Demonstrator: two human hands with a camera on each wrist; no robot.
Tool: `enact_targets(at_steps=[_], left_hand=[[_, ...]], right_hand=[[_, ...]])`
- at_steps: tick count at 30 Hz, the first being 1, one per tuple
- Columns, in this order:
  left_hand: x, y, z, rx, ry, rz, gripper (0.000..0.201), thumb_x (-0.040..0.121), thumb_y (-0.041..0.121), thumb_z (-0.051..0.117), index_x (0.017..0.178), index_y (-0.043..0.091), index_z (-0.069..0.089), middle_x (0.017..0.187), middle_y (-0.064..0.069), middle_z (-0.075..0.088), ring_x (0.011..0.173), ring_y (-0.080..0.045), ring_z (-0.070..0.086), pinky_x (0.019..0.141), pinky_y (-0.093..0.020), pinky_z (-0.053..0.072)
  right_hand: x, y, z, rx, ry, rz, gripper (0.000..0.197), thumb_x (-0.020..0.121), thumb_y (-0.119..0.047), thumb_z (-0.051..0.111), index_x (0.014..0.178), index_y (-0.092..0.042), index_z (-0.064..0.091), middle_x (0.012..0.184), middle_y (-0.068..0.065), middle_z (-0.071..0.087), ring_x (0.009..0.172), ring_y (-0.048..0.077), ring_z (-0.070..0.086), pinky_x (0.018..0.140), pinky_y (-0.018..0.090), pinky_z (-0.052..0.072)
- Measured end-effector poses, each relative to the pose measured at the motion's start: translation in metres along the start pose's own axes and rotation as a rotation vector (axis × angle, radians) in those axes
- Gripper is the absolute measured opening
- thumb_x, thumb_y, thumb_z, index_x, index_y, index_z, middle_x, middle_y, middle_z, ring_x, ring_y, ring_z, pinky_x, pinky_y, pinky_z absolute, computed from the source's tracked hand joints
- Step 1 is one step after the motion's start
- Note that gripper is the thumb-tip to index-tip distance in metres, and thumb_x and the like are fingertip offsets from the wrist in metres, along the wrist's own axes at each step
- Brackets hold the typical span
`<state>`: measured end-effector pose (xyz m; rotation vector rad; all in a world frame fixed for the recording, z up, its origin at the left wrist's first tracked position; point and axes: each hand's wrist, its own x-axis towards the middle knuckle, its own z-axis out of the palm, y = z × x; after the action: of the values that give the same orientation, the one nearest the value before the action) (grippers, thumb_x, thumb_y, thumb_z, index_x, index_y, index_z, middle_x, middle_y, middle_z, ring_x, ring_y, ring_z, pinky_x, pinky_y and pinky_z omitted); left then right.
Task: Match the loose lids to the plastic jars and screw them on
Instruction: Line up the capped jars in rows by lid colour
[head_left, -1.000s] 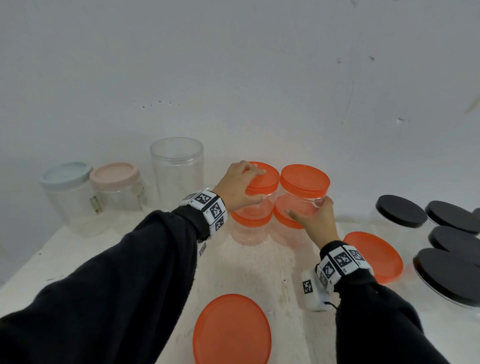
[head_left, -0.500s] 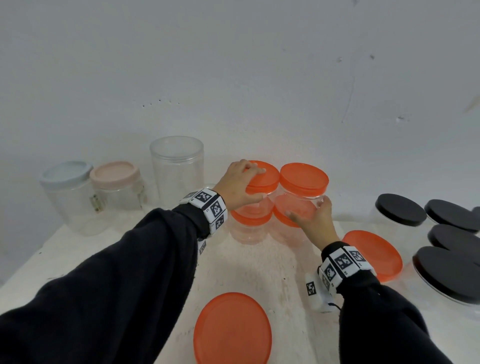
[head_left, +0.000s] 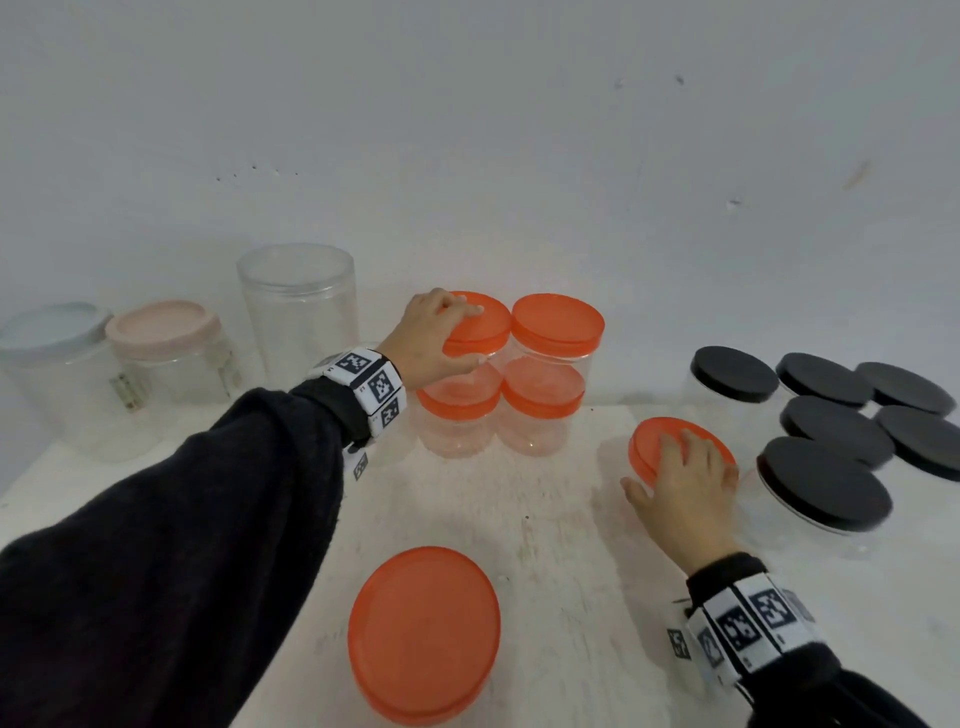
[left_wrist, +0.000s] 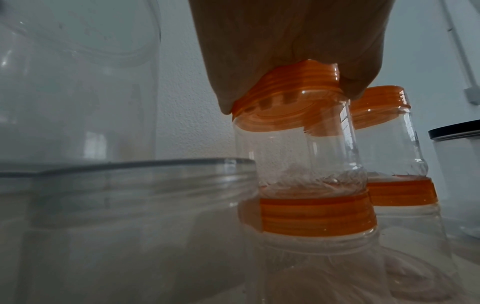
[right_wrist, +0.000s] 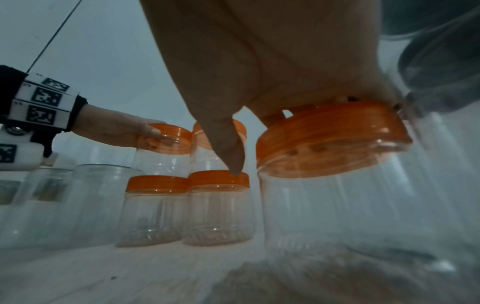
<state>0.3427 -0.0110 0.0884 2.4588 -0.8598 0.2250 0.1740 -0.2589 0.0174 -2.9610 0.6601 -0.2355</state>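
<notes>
A white table (head_left: 519, 519) is carrying the jars. Six black-lidded jars (head_left: 826, 486) are standing at the right. Three clear jars are standing at the far left: one lidless (head_left: 298, 312), one with a pink lid (head_left: 161, 325), one with a pale blue lid (head_left: 52, 330). Six orange-lidded jars are showing: four small ones stacked in two pairs (head_left: 543, 400), touching, plus two wider ones, one (head_left: 423, 631) near the front edge. The left hand (head_left: 434, 332) is gripping the upper left stacked lid (head_left: 480, 322), fingers curled over it. The right hand (head_left: 685, 480) is resting spread on the other wide orange lid (head_left: 649, 441), fingertips curling over its rim.
</notes>
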Motion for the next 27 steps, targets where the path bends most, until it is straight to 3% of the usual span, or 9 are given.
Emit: enact_targets(at_steps=[4, 8, 14, 17, 20, 22, 27], left_hand=[[0.001, 0.003, 0.001, -0.012, -0.008, -0.003, 0.075, 0.071, 0.051, 0.054, 0.137, 0.017, 0.042, 0.136, -0.009, 0.035, 0.129, -0.026, 0.025, 0.107, -0.030, 0.019], [0.000, 0.004, 0.001, -0.030, 0.001, -0.001, 0.066, 0.081, 0.043, 0.064, 0.137, 0.017, 0.041, 0.136, -0.008, 0.035, 0.130, -0.024, 0.023, 0.106, -0.027, 0.018], [0.000, 0.005, 0.001, -0.038, 0.011, 0.003, 0.063, 0.083, 0.036, 0.066, 0.138, 0.017, 0.040, 0.136, -0.008, 0.035, 0.131, -0.024, 0.023, 0.107, -0.030, 0.019], [0.001, 0.004, 0.001, -0.032, 0.012, 0.004, 0.062, 0.084, 0.035, 0.065, 0.138, 0.017, 0.040, 0.136, -0.008, 0.035, 0.130, -0.024, 0.023, 0.107, -0.029, 0.019], [0.001, 0.003, 0.002, -0.040, 0.007, 0.005, 0.067, 0.080, 0.045, 0.062, 0.138, 0.018, 0.041, 0.135, -0.007, 0.036, 0.130, -0.023, 0.023, 0.106, -0.027, 0.018], [0.000, 0.002, 0.002, -0.049, 0.016, 0.007, 0.065, 0.082, 0.041, 0.064, 0.137, 0.017, 0.041, 0.135, -0.007, 0.036, 0.130, -0.022, 0.023, 0.106, -0.028, 0.018], [0.000, 0.002, 0.003, -0.046, 0.032, 0.008, 0.061, 0.084, 0.033, 0.066, 0.137, 0.017, 0.041, 0.136, -0.007, 0.035, 0.130, -0.022, 0.023, 0.107, -0.028, 0.018]], right_hand=[[0.001, -0.001, -0.004, 0.011, -0.020, -0.028, 0.053, 0.092, -0.031, 0.050, 0.140, -0.016, 0.032, 0.150, 0.010, 0.022, 0.139, 0.030, 0.015, 0.112, 0.052, 0.012], [0.012, -0.009, -0.002, 0.137, -0.002, -0.125, 0.054, 0.090, -0.021, 0.057, 0.138, -0.007, 0.038, 0.148, 0.014, 0.031, 0.138, 0.031, 0.024, 0.114, 0.048, 0.012], [0.039, -0.018, 0.002, 0.188, 0.022, -0.127, 0.057, 0.089, -0.025, 0.060, 0.139, -0.006, 0.039, 0.148, 0.013, 0.033, 0.139, 0.027, 0.025, 0.115, 0.046, 0.012], [0.054, -0.021, 0.002, 0.210, 0.002, -0.084, 0.054, 0.091, -0.025, 0.058, 0.139, -0.010, 0.040, 0.150, 0.009, 0.030, 0.140, 0.026, 0.023, 0.113, 0.051, 0.009], [0.067, -0.021, 0.004, 0.342, -0.007, -0.048, 0.055, 0.089, -0.021, 0.061, 0.139, -0.010, 0.040, 0.151, 0.010, 0.028, 0.140, 0.027, 0.023, 0.111, 0.058, 0.017], [0.074, -0.021, 0.008, 0.383, 0.007, -0.058, 0.056, 0.088, -0.019, 0.063, 0.138, -0.008, 0.041, 0.151, 0.012, 0.029, 0.139, 0.029, 0.024, 0.110, 0.057, 0.023], [0.084, -0.021, 0.014, 0.408, 0.015, -0.084, 0.056, 0.088, -0.018, 0.063, 0.139, -0.007, 0.041, 0.151, 0.013, 0.029, 0.139, 0.029, 0.024, 0.111, 0.056, 0.023]])
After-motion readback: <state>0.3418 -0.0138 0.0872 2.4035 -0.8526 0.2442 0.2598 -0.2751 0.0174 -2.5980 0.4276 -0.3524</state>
